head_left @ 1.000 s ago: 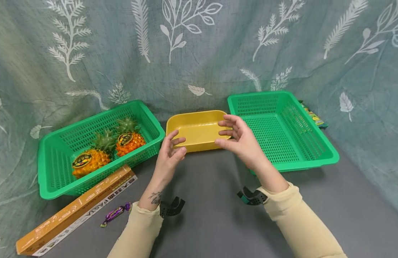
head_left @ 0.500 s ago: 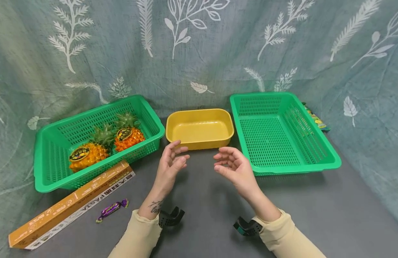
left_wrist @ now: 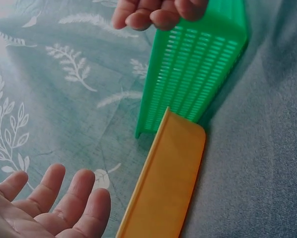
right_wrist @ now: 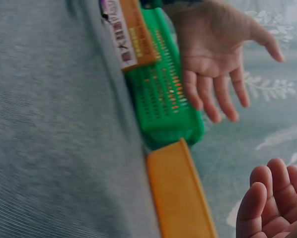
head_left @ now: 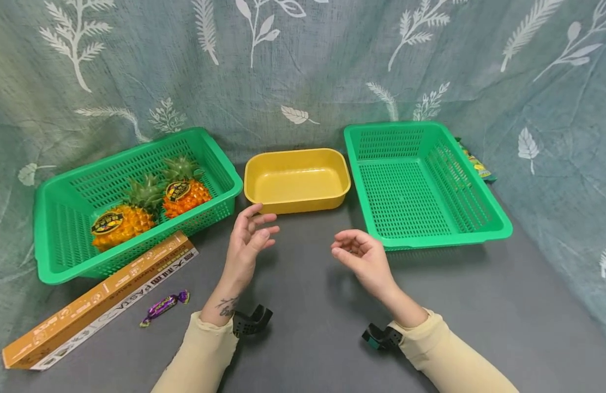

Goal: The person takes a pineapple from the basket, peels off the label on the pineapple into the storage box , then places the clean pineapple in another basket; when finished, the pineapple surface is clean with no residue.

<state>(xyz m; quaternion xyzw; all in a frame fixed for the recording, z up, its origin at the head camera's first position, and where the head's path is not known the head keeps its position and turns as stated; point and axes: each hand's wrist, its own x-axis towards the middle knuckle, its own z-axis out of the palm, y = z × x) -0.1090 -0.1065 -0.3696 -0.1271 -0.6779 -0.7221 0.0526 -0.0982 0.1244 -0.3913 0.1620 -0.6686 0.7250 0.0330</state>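
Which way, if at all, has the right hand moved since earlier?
Yes: the right hand drew back toward the camera, away from the yellow container.

A soft, pale cream left sleeve [head_left: 199,352] and a matching right sleeve [head_left: 452,349] end in rumpled cuffs, leaving the left hand [head_left: 245,240] and right hand [head_left: 364,255] bare. A dark tattoo of branching lines [head_left: 228,307] shows beyond the left cuff. Each wrist wears a black, angular, perforated mount [head_left: 252,321], the right one bearing a teal-green patch [head_left: 373,343].
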